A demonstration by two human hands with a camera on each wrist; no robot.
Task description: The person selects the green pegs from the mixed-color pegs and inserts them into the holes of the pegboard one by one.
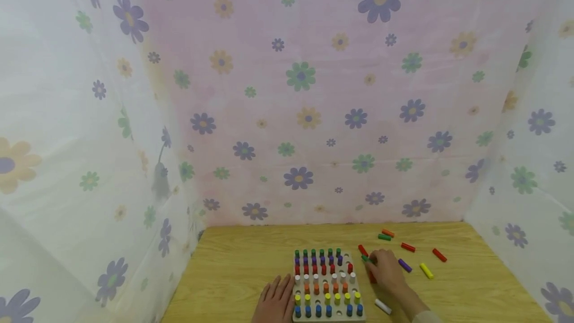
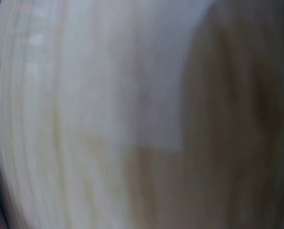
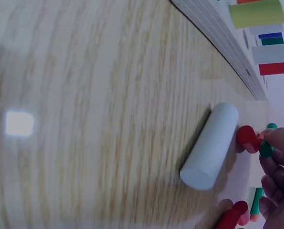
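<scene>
On the table stands a wooden pegboard (image 1: 329, 319) with rows of coloured pegs upright in it and a few bare holes. My left hand (image 1: 274, 300) rests at the board's left edge, fingers straight. To the right of the board, my right hand (image 1: 386, 272) pinches a green peg (image 3: 266, 148) between thumb and fingers. A red peg (image 3: 247, 139) lies just beside those fingertips, and another red peg (image 1: 362, 250) lies beyond them. Nearer the wrist is a white peg (image 3: 210, 145). The left wrist view is blurred, with mostly wood grain visible.
Loose pegs lie scattered on the right: orange (image 1: 388, 233), green (image 1: 384, 237), red (image 1: 408, 247), another red (image 1: 439, 255), purple (image 1: 405, 265) and yellow (image 1: 426, 270). Flowered sheeting (image 1: 300, 113) walls in the wooden table (image 1: 233, 263) at the back and sides.
</scene>
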